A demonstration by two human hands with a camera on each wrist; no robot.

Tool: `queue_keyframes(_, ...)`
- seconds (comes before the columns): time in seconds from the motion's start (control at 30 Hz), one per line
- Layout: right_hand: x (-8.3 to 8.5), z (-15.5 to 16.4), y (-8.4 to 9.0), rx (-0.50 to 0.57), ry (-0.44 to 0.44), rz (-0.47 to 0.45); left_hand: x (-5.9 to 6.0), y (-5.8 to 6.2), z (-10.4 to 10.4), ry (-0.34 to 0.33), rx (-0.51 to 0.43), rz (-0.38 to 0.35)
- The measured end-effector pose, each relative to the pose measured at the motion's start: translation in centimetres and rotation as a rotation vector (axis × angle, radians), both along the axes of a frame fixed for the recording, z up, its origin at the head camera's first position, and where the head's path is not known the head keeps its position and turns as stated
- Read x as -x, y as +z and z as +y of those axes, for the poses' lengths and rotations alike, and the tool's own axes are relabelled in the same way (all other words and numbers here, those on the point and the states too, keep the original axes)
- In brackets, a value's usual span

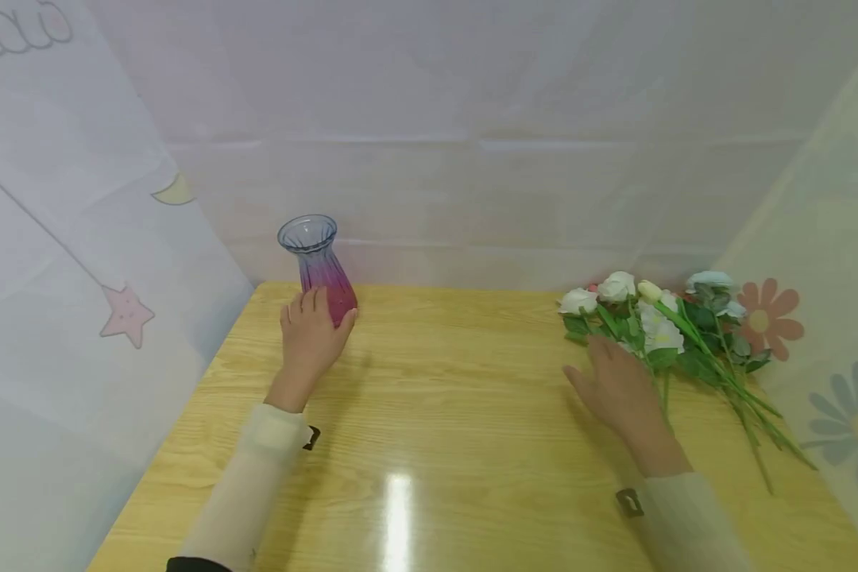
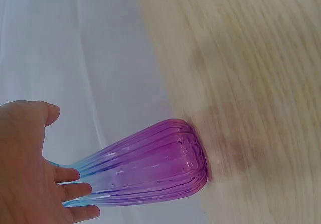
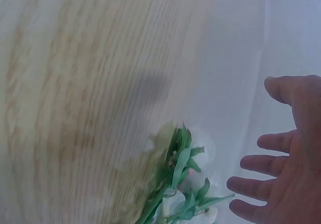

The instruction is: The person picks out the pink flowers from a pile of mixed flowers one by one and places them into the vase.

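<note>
At the far left of the tabletop (image 1: 472,445) I see the vase (image 1: 319,270), ribbed glass that runs from blue at its flared mouth to purple-pink at the base, standing upright close to the far edge and the left corner. My left hand (image 1: 311,334) is at its near side, fingers loosely curved toward the lower body. From the left wrist view the fingertips (image 2: 75,189) sit right at the glass, but I cannot say for sure that they press on it; the thumb is spread away and nothing is wrapped around the vase, so I read the hand as open.

The middle of the tabletop shows only pale wood grain and a bright streak of reflected light near me.

Further right, my right hand (image 1: 618,389) hovers low over the tabletop, palm down, fingers straight and spread, holding nothing. It is just beside the flowers (image 1: 658,326), at their left and near side. The right wrist view is blurred, yet it shows the fingers apart from one another with green leaves just ahead of them.

The flowers lie flat at the far right: white and pale blooms point toward the far edge, green stems trail toward the near right corner. Printed cloth walls (image 1: 64,262) close in the scene on left, far side and right.
</note>
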State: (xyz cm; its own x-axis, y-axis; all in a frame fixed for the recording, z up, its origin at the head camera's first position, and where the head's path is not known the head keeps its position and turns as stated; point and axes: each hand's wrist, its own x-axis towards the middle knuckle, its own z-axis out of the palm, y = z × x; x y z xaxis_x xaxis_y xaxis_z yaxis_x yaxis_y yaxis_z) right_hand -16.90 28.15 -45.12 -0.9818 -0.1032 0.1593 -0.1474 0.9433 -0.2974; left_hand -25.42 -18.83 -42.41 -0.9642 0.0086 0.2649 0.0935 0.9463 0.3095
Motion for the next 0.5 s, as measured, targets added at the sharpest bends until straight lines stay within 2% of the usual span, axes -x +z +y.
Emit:
queue_keyframes(0.23,-1.0,1.5,0.2,0.032,-0.023,-0.039,1.0,0.6,-1.0,0.044,-0.031,0.024)
queue_keyframes(0.5,-2.2,3.2,0.4,0.055,-0.063,-0.094,2.9,1.7,-2.4,0.117,-0.045,0.027)
